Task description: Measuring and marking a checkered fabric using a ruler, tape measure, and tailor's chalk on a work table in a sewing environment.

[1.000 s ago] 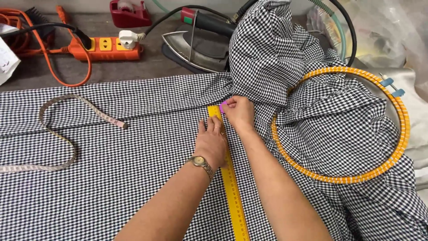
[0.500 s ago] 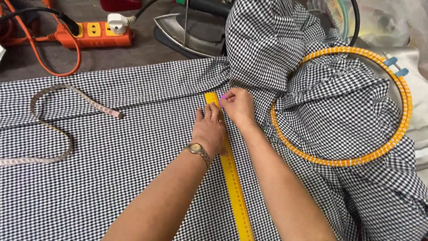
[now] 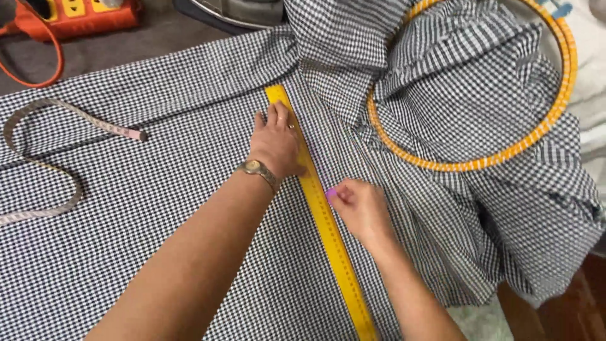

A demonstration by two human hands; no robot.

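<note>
A: What's the biggest thing here?

B: The checked cloth [image 3: 158,208], spread flat over the counter [image 3: 126,50] and bunched up at the far right, where an orange hoop [image 3: 549,132] rings part of it.

A: And the step in hand?

B: Marking a line, I'd judge. The yellow ruler [image 3: 328,240] lies on the cloth, running from the far middle toward the near edge. The left hand [image 3: 274,142] is pressed flat on its far end, fingers spread and gripping nothing. The right hand [image 3: 360,208] sits just right of the ruler's middle, fingers pinched shut on a small purple chalk [image 3: 331,194] whose tip touches the ruler's right edge.

A: What does the next move call for?

B: Probably steady pressure from the left hand so the ruler can't skid, while the chalk follows that edge. The near half of the ruler is unpinned, so it could pivot.

A: Room to move?

B: Along the ruler's right edge the cloth is flat and open toward the near side. Farther right it rises into folds near the hoop, well apart from the chalk. The cloth hangs over the counter's edge at the lower right, above the floor [image 3: 568,303].

A: Anything left?

B: A tape measure [image 3: 44,164] curls on the cloth, well away, and an orange power strip [image 3: 82,12] sits at the far edge.
</note>
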